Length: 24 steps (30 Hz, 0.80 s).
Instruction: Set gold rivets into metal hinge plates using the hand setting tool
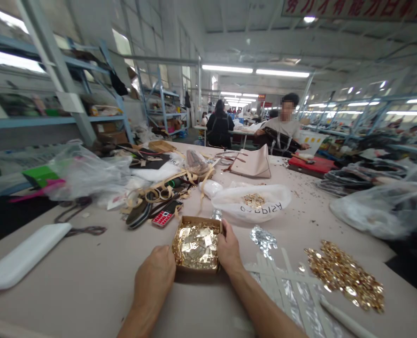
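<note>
A small cardboard box [197, 269] full of shiny flat gold metal pieces [196, 241] is between my hands at the middle of the table. My left hand [155, 272] is closed on the box's left side, its fingertips mostly hidden behind the wall. On the opposite side, my right hand [228, 246] grips the right wall, thumb toward the near part and fingers along the outside. Just beyond the box lies a white plastic bag [226, 206] with small gold pieces in its opening. Silver metal pieces [264, 240] are heaped to the right of my right hand.
A pile of round gold pieces [345, 274] spreads at the right. Scissors [159, 195], a red calculator [162, 218] and straps clutter the far left. A white slab [25, 256] lies at left. A pink bag [252, 163] and a person [282, 126] are across the table.
</note>
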Tool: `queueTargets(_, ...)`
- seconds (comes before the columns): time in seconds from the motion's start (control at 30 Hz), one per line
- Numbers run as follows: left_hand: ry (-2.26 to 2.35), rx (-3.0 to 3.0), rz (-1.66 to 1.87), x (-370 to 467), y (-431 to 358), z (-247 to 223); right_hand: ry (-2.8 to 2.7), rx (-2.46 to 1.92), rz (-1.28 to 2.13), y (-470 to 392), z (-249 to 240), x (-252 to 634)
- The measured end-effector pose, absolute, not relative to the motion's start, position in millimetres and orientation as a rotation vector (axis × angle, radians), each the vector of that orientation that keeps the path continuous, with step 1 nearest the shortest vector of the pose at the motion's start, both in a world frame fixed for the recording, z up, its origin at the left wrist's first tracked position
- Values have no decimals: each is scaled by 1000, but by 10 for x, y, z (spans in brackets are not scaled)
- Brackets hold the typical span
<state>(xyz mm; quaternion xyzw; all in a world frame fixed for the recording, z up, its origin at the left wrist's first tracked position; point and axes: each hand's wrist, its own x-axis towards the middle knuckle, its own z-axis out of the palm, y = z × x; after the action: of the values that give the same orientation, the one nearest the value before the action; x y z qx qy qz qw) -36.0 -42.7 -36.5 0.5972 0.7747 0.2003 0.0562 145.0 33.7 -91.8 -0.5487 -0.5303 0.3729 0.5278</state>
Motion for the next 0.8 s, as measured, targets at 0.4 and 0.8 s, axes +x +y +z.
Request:
queueTargets(0.4, 2277, 1604, 695, -560, -347, -466, -1107, -1167, 976, 296, -890, 1540)
queueTargets(0.8, 2218, 1316, 1071, -243, -369, -317, -909, -1104, 1064, 352, -908, 1537)
